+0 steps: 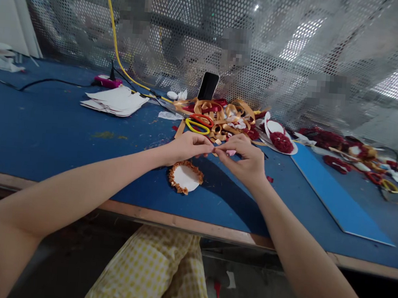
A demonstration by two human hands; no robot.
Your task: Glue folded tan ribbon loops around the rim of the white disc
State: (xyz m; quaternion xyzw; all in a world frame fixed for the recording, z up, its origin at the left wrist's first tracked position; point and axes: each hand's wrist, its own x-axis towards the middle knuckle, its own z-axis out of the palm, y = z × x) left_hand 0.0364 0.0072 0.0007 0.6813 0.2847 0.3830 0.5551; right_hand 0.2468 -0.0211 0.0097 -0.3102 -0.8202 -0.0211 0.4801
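Two hands meet fingertip to fingertip, the left hand (188, 148) and the right hand (244, 159) each with thumb and forefinger closed in a narrow pinch on one small piece (214, 150), too hidden to identify; just below the left fingers, nearer the body, a white disc (186, 177) lies on the blue table (140, 195), its edge ruffled in orange-brown ribbon except for a bare stretch at lower right; just beyond the fingers rest scissors (197, 132) with red and yellow handles, beside a tangled ribbon heap (226, 110) in gold and dark red; behind that, a phone (208, 86) stands tilted; right of the fingers come a dark-red pompom (281, 142) and a blue board (340, 197); farther off to their left sits a stack of white sheets (115, 101).
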